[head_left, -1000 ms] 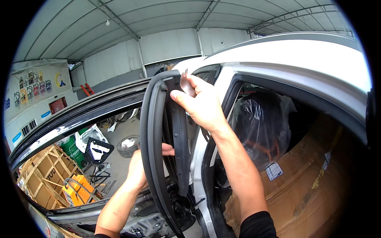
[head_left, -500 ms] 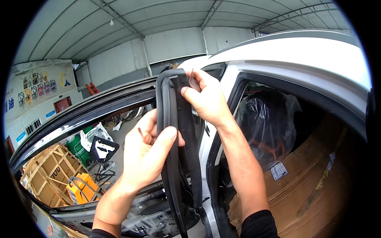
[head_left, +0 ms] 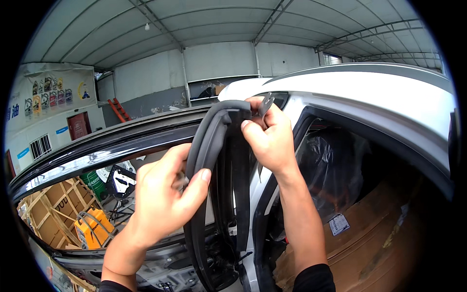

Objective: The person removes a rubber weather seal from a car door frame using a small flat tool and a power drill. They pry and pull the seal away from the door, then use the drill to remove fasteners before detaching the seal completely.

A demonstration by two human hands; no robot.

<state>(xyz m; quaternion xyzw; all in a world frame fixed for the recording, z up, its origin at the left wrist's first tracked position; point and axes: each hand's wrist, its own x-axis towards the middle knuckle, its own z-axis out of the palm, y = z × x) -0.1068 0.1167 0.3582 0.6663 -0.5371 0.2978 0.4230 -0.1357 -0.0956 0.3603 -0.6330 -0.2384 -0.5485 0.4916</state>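
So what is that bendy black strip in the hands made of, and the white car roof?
The curved black door-seal strip looks like matte rubber: it bends into a rounded corner where the left hand and right hand grip it. The white car roof seems to be painted sheet metal, smooth and glossy, catching soft reflections. The look alone can't confirm either.

Left hand (head_left: pixel 160 194): gripped black rubber door seal strip (head_left: pixel 206 155).
Right hand (head_left: pixel 267 138): pinched seal's top corner against white car door frame (head_left: pixel 287 104).

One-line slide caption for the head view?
Both hands, left and right, grip a black rubber door seal at a white car's door frame.
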